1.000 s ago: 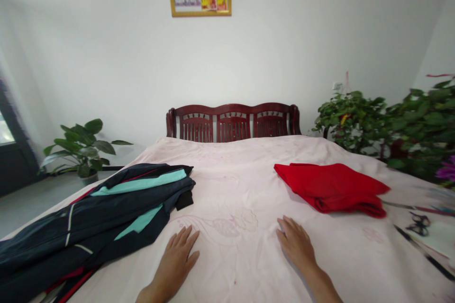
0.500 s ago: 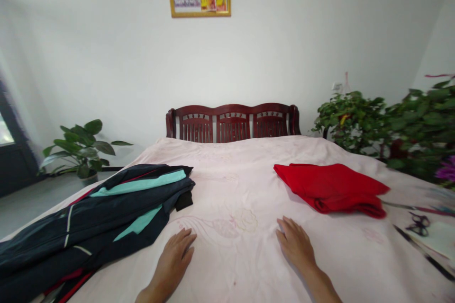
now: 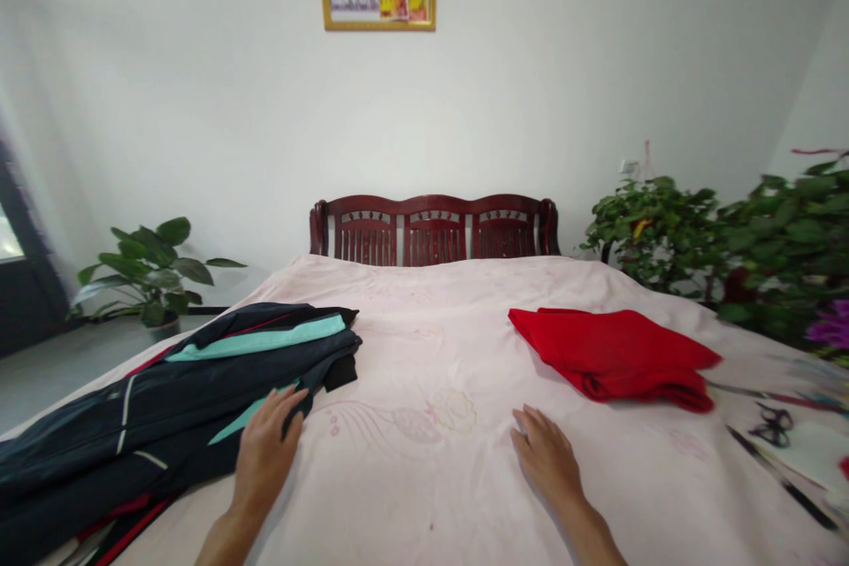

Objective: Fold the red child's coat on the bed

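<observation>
The left hand [image 3: 265, 451] lay at lower left of the frame with its fingers [image 3: 285, 402] spread and unclenched on a folded navy jacket with teal panels [image 3: 133, 429], seemingly steadying it without grasping, while the right hand [image 3: 547, 460] rested open on the pale pink bedsheet [image 3: 424, 504], just below a folded red cloth [image 3: 616, 363].

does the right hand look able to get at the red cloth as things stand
Probably yes: the right hand rests on the pink bedsheet just short of the folded red cloth, and only sheet lies between them, so the way looks free.
</observation>
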Action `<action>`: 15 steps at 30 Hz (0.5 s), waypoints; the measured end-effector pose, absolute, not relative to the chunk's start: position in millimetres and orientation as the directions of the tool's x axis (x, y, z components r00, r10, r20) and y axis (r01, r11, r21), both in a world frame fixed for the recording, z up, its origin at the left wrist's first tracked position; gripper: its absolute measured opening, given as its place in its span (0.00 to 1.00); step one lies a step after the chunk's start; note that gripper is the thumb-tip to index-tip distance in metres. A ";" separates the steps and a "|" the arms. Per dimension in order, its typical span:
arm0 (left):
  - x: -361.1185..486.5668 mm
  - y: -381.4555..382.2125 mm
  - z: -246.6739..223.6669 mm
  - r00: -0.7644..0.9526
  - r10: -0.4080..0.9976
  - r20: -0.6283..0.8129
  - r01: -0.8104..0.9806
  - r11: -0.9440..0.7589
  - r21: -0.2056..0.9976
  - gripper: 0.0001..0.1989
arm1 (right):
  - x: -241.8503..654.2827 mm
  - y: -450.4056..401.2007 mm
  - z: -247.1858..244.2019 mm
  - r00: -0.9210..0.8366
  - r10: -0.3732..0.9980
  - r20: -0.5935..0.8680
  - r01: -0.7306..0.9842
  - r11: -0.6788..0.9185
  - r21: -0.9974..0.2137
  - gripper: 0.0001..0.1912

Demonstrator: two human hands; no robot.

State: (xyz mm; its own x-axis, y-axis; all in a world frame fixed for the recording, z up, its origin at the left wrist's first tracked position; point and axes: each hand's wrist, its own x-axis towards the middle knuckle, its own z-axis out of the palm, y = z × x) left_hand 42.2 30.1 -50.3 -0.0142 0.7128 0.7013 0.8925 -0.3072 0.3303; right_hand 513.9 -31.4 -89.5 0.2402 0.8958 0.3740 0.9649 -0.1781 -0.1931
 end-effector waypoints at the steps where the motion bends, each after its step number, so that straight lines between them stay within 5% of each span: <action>1: 29.8 30.5 -40.1 -0.049 0.689 0.723 0.927 -0.238 0.290 0.23 | 513.8 -31.7 -88.6 0.240 0.896 0.373 0.966 -0.179 -0.189 0.23; 9: -79.1 31.6 16.2 -0.448 0.640 0.625 0.867 0.482 0.127 0.25 | 514.3 -31.3 -88.5 0.212 0.892 0.399 0.973 -0.155 -0.171 0.23; 15: -142.2 36.3 19.3 -0.554 0.745 0.370 0.815 0.576 0.061 0.32 | 513.2 -31.5 -87.4 0.231 0.890 0.393 0.967 -0.165 -0.194 0.23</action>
